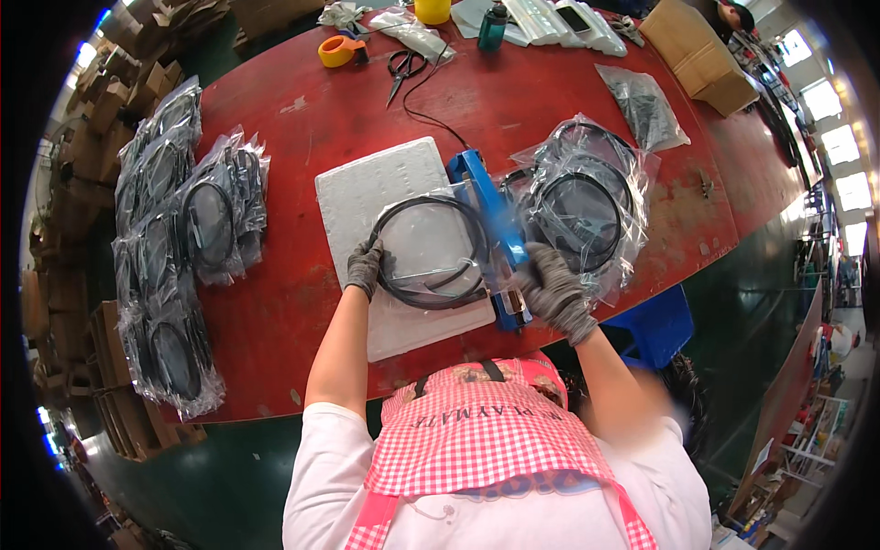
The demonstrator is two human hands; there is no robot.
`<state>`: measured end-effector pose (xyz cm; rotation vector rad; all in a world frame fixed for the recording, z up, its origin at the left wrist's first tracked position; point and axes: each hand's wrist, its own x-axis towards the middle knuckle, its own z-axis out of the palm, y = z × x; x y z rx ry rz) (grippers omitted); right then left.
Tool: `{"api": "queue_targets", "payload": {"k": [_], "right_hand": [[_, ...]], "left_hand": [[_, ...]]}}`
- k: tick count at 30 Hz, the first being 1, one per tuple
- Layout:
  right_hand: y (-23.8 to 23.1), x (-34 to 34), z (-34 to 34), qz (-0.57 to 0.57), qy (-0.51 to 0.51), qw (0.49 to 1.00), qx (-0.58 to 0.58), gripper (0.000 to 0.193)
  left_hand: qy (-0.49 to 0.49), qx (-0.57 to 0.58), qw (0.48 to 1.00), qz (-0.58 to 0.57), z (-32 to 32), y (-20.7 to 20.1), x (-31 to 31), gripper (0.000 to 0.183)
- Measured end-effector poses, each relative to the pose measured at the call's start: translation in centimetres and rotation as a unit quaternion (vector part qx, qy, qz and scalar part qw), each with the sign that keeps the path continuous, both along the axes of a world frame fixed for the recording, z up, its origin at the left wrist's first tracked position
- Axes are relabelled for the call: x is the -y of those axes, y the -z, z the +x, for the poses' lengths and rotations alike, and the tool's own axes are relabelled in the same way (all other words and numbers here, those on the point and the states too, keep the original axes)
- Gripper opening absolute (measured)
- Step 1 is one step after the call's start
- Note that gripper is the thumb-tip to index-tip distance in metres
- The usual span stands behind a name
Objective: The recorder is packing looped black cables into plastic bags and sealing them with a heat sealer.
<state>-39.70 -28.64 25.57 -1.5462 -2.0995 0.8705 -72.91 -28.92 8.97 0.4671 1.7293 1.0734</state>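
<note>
A coiled black cable in a clear plastic bag (427, 203) lies on a white foam board (353, 183) in front of me. My left hand (364, 267), in a grey glove, grips the left side of the coil. At the bag's right side stands a blue heat sealer (496, 216), with the bag's edge reaching to it. My right hand (555, 289), also gloved and slightly blurred, is closed at the near end of the sealer's arm; its fingertips are partly hidden. Several bagged cable coils (587, 206) lie just right of the sealer.
More bagged cables (165, 257) are piled along the left of the red table (284, 110). Scissors (403, 69), orange tape (337, 51), a dark green bottle (492, 27) and an opened carton (698, 57) stand toward the back. A blue stool (655, 325) is by the front edge.
</note>
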Motion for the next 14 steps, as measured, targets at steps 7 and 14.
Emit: {"api": "queue_targets", "payload": {"k": [7,14], "right_hand": [[10.4,4.3,0.5,0.254,-0.086,0.928,0.257,0.06],[10.2,3.9,0.2,0.278,-0.083,0.949,0.127,0.049]], "left_hand": [[0.15,-0.522,0.809,0.225,5.6,-12.3,0.4,0.042],[0.45,-0.111,0.721,0.515,14.9,-34.1,4.2,0.012]]}}
